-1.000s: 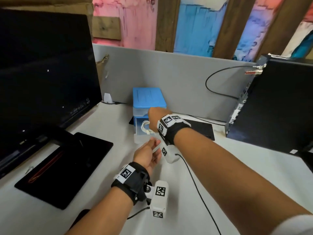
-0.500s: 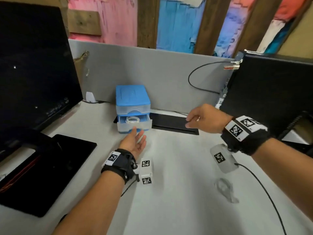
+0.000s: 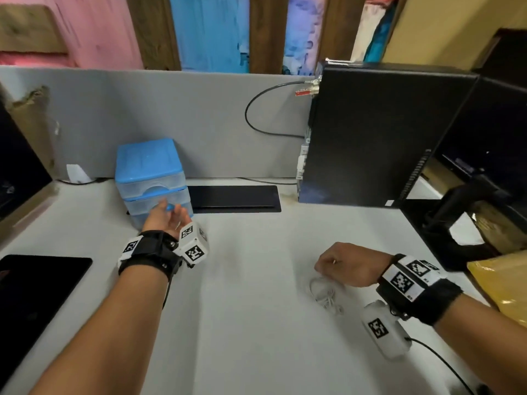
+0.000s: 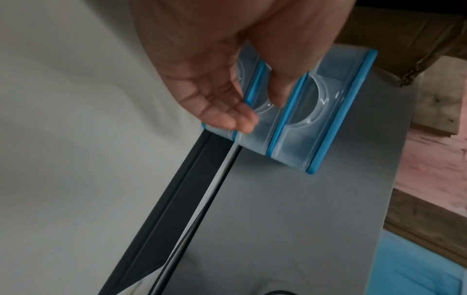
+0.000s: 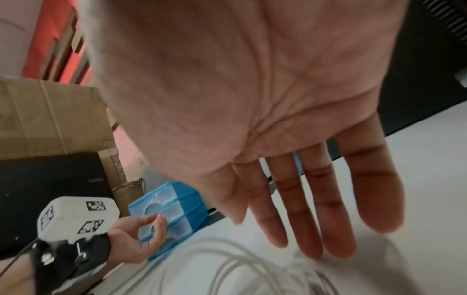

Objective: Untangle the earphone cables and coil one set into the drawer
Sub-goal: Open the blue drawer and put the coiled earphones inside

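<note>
The small blue drawer unit (image 3: 148, 166) stands at the back of the white desk (image 3: 251, 323) with both translucent drawers pushed in. My left hand (image 3: 168, 216) touches the lower drawer front; in the left wrist view the left hand (image 4: 257, 111) has straight fingers and its thumb lies in the drawer unit's (image 4: 316, 111) handle recess. A loose bundle of white earphones (image 3: 325, 295) lies on the desk at the right. My right hand (image 3: 328, 266) hovers just above it. In the right wrist view the right hand (image 5: 310, 235) is spread and holds nothing, with the earphones (image 5: 242, 257) below it.
A black computer tower (image 3: 370, 138) stands at the right with a monitor stand (image 3: 456, 212) and a yellow envelope (image 3: 502, 283) nearer. A black cable slot (image 3: 236, 198) lies beside the drawers. A black pad (image 3: 34, 295) and a monitor (image 3: 17, 172) are at the left.
The lower drawer, open with a white coil inside, is now pushed in under my left hand. My right hand left the drawer, swung right and came down over the earphones on the desk.
</note>
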Action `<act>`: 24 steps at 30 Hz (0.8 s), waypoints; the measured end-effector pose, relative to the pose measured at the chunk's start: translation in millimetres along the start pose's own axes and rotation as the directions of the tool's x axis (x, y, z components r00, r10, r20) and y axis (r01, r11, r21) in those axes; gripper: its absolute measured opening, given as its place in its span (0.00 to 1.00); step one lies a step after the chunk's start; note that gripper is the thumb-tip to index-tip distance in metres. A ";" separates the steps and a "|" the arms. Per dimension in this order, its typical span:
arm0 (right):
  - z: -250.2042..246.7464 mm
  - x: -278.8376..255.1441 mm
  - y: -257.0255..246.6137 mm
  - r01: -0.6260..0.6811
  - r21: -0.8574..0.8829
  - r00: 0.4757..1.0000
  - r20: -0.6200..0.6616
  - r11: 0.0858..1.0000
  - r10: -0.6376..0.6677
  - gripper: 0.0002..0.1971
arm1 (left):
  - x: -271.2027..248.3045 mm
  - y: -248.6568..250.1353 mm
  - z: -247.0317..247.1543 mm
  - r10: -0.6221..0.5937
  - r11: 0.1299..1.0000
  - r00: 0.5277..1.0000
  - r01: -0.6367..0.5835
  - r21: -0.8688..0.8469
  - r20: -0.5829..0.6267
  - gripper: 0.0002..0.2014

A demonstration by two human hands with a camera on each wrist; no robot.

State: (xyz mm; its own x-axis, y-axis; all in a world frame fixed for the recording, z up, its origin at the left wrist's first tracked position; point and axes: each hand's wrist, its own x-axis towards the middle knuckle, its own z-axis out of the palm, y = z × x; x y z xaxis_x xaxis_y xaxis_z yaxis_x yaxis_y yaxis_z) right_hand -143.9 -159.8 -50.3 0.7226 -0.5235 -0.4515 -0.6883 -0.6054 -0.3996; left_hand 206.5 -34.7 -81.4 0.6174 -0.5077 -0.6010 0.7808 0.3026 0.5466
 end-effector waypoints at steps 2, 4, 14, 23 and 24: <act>-9.1 -7.4 0.6 -0.033 0.154 0.999 0.004 0.988 0.033 0.15 | -2.0 -2.5 6.2 0.001 0.997 1.000 0.001 0.075 -0.017 0.16; -16.7 -17.0 5.1 -0.078 0.324 0.997 0.048 0.943 0.066 0.15 | -2.8 -5.7 9.5 0.036 0.992 0.998 -0.030 0.126 -0.048 0.16; 14.3 -0.6 -3.6 0.015 -0.243 0.996 -0.077 0.970 -0.035 0.11 | 0.2 -3.2 16.5 0.123 0.992 0.988 -0.120 0.037 -0.092 0.13; 21.8 1.4 -11.2 -0.002 -0.298 0.995 -0.097 0.955 -0.028 0.07 | 4.4 0.7 9.1 0.146 0.982 0.980 -0.127 0.138 -0.138 0.15; 20.1 1.6 -11.5 -0.005 -0.276 0.996 -0.091 0.961 -0.021 0.07 | 5.2 0.4 7.8 0.126 0.988 0.982 -0.111 0.111 -0.139 0.14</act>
State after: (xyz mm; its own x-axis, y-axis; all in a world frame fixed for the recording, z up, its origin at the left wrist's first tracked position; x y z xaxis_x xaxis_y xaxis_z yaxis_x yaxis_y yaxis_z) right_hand -136.2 -141.7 -62.5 0.7398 -0.5632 -0.3681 -0.6475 -0.7447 -0.1618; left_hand 209.2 -43.6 -79.8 0.7181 -0.3488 -0.6022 0.6920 0.2660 0.6711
